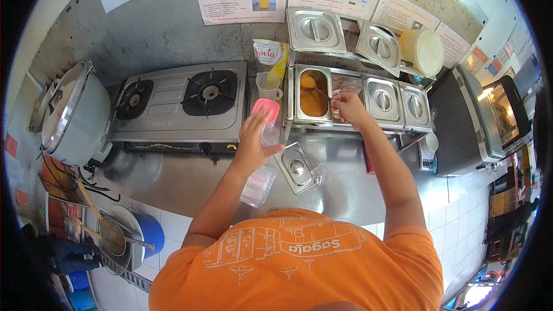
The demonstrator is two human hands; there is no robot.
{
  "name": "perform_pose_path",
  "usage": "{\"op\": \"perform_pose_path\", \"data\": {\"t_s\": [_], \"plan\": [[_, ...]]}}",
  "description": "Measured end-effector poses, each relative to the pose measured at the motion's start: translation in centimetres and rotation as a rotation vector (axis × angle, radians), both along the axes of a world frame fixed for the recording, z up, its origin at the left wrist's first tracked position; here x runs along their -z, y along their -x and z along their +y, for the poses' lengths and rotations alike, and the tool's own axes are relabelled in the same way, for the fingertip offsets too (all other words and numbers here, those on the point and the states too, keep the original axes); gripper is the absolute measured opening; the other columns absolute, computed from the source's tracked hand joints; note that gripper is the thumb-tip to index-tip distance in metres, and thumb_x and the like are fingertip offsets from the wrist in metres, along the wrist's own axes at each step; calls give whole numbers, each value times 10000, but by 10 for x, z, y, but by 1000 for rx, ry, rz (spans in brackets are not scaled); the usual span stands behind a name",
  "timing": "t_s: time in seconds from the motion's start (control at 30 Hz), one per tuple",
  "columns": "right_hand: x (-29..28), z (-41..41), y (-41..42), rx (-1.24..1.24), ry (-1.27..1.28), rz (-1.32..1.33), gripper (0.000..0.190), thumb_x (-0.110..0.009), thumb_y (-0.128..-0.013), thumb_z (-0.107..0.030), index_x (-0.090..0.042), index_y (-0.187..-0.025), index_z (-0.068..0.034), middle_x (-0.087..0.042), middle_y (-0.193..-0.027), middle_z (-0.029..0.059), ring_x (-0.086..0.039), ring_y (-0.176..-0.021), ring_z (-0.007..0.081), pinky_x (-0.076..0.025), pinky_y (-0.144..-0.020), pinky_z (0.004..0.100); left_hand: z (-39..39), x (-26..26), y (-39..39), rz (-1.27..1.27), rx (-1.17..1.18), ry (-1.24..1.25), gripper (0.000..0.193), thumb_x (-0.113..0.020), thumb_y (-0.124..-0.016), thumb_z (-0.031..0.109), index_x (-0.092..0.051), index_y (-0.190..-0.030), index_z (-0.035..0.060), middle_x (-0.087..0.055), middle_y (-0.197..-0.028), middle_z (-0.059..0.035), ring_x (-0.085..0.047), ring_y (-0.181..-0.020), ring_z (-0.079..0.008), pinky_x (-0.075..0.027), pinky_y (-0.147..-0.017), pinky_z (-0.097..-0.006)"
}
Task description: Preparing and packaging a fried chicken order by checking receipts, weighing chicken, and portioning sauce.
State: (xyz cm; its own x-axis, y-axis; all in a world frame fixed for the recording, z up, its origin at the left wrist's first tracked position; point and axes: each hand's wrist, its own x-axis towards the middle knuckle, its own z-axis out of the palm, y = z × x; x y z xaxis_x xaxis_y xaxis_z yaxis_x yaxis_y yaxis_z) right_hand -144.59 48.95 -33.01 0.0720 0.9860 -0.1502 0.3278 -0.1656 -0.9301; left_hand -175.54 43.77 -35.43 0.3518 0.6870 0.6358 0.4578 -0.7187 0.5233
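My right hand point(349, 108) grips the dark handle of a ladle point(307, 81). The ladle's bowl, with orange-brown liquid in it, is over the far end of a steel food pan point(314, 103) holding the same liquid. My left hand point(254, 140) has its thumb spread wide, and its fingertips overlap a pink lid point(266, 110). Below that lid a clear plastic container point(271, 133) is partly hidden by the hand. Behind them is a clear measuring jug point(268, 86). A loose steel pan lid point(297, 167) lies on the counter between my arms.
A two-burner gas stove point(179, 108) and a large rice cooker point(71, 112) are left. Lidded pans point(382, 100) adjoin the ladle's pan. Plastic-wrapped items point(259, 185) lie by my left forearm. A scale point(427, 157) and an oven point(471, 121) are right.
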Motion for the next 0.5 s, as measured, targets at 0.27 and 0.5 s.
{"op": "perform_pose_path", "data": {"t_s": [0.27, 0.5], "plan": [[-21, -20, -3, 77, -10, 63, 145, -588, -869, -124, -594, -953, -6, -605, -673, 34, -430, -372, 76, -321, -323, 229, 52, -31, -39, -14, 26, 48, 899, -608, -749, 622, -341, -1388, 50, -361, -1397, -246, -370, -1270, -411, -295, -1041, -469], [-61, -32, -3, 77, -36, 123, 143, -587, -881, -109, -594, -978, -4, -605, -684, 35, -427, -381, 67, -312, -320, 231, 92, -27, -71, -103, 16, 20, 889, -580, -783, 610, -290, -1413, 53, -298, -1433, -252, -312, -1308, -403, -244, -1071, -479]]}}
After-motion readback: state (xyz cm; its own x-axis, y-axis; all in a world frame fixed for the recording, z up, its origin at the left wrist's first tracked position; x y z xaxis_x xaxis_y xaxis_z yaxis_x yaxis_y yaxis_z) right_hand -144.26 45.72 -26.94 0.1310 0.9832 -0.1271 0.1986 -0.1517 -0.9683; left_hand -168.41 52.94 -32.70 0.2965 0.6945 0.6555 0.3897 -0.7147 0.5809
